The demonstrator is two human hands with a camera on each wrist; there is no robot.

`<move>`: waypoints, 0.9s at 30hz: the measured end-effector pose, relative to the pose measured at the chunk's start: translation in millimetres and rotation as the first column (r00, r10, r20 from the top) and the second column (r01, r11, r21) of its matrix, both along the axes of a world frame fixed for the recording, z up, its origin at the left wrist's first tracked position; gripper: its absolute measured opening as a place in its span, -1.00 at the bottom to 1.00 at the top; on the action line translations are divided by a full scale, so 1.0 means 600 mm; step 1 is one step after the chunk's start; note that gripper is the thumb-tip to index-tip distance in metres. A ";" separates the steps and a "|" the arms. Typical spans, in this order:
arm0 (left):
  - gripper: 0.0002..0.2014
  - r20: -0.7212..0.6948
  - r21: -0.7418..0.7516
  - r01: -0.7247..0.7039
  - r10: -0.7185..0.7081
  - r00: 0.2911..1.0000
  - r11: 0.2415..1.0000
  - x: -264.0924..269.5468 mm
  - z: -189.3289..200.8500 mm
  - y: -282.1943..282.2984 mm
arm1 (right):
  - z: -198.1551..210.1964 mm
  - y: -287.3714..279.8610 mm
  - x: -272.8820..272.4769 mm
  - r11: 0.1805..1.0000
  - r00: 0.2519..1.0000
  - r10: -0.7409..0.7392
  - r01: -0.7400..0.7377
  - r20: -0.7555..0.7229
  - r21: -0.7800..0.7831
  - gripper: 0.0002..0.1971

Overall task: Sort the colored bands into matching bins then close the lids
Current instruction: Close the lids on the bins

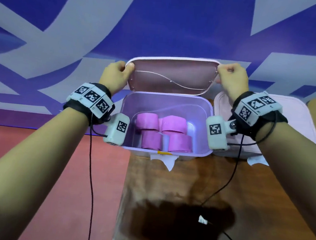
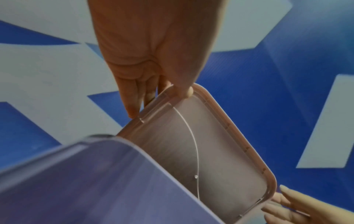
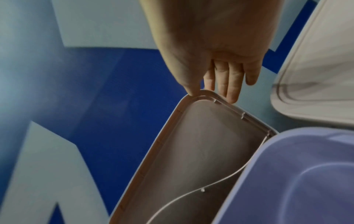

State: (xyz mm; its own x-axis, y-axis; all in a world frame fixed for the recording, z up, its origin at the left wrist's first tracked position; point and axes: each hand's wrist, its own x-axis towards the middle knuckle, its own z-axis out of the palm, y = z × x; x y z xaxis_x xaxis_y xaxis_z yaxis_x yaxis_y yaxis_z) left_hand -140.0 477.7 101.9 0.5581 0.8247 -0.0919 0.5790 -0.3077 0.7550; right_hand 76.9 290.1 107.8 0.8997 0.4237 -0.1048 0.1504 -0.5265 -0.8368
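Above the far rim of the open lilac plastic bin (image 1: 205, 112), the pale pink rectangular plastic lid (image 1: 173, 75) stands raised and tilted, its hollow underside facing the person and its long axis running left to right, parallel to the bin's far wall; its lower long edge sits just at that wall, its upper long edge points up and away. The left hand (image 1: 115, 73) pinches the lid's upper left corner, thumb on the inner rim and fingers (image 2: 132, 104) behind the edge, a narrow grip holding the lid. The right hand (image 1: 232, 77) grips the upper right corner the same way, thumb on the rim and fingers (image 3: 232, 84) behind it. Inside the bin four pink rolled bands (image 1: 163, 132) lie close together on the floor, two toward the far wall and two toward the near wall, their round openings facing roughly toward the person. Just right of the bin stands a second pale pink bin with its lid shut (image 1: 293, 115). Both bins stand on the brown wooden tabletop (image 1: 186, 179), with white paper scraps (image 1: 167, 161) poking out under the lilac bin's near edge.
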 end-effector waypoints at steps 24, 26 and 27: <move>-0.78 0.282 0.048 0.286 -0.288 0.915 0.957 -0.208 -0.053 -0.148 | -0.026 -0.175 -0.152 0.980 0.945 0.149 -0.100 -0.292 0.174 -0.65; -0.58 0.194 0.158 0.311 -0.338 0.921 0.937 -0.221 -0.065 -0.155 | -0.036 -0.183 -0.160 0.985 0.955 0.158 -0.135 -0.250 0.108 -0.60; -0.50 0.165 0.195 0.315 -0.347 0.923 0.929 -0.225 -0.071 -0.159 | -0.042 -0.186 -0.164 0.986 0.959 0.167 -0.157 -0.227 0.062 -0.57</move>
